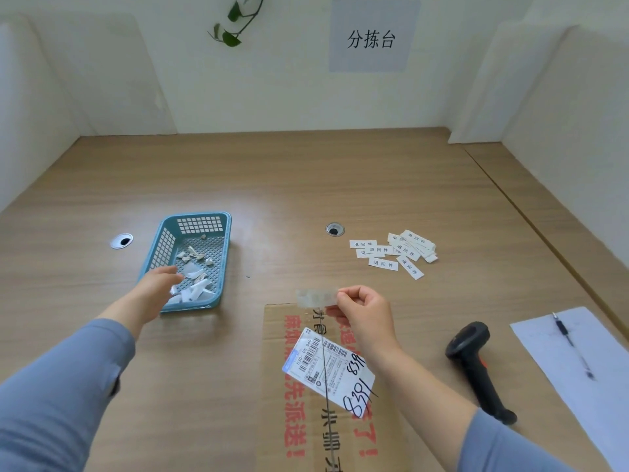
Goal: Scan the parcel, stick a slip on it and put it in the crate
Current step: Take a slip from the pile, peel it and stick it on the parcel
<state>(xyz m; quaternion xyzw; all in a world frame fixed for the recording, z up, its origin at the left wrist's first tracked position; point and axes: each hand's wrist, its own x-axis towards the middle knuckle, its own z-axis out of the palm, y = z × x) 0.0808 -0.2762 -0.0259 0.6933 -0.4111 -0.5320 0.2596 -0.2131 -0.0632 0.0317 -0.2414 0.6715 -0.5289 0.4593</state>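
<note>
A brown cardboard parcel (299, 420) with red print and a white shipping label (326, 366) lies flat at the table's near edge. My right hand (364, 318) hovers over its far end and pinches a small white slip (316, 298) by one end. My left hand (156, 284) reaches over the near rim of a blue plastic basket (221, 240), fingers loose above crumpled paper scraps (194, 277); I cannot tell whether it holds one. A black handheld scanner (476, 362) lies to the right of the parcel.
Several printed slips (398, 252) lie loose at the right middle of the table. A white sheet (585, 376) with a pen (571, 345) lies at the near right. Two cable holes (335, 229) (122, 240) sit in the wooden tabletop. White walls enclose the far and side edges.
</note>
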